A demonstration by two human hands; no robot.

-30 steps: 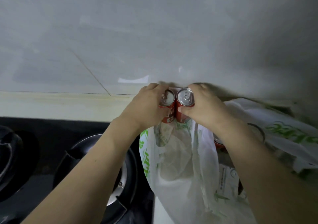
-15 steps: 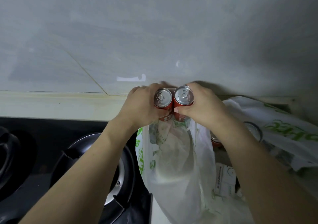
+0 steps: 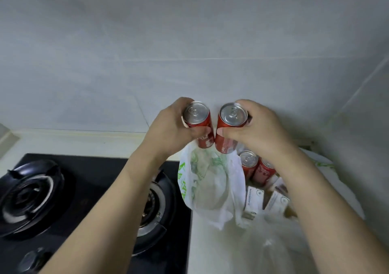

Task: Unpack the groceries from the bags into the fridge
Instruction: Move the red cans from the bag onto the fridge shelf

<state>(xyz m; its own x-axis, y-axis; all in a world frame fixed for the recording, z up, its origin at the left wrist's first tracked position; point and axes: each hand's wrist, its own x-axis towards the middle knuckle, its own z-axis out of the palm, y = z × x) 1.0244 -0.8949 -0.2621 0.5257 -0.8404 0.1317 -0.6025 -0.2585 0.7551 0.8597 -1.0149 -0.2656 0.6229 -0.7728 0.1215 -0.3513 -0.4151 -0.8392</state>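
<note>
The wall rises close behind both hands, the stove to the left. The left hand grips one red can, the right hand another can, nearly touching above the open bag holding more cans and cartons.

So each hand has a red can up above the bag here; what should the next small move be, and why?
Probably carry both cans away toward the fridge, which is out of view. The left hand grips one red can and the right hand grips another, both already clear of the white bag. More cans remain for later trips.
</note>
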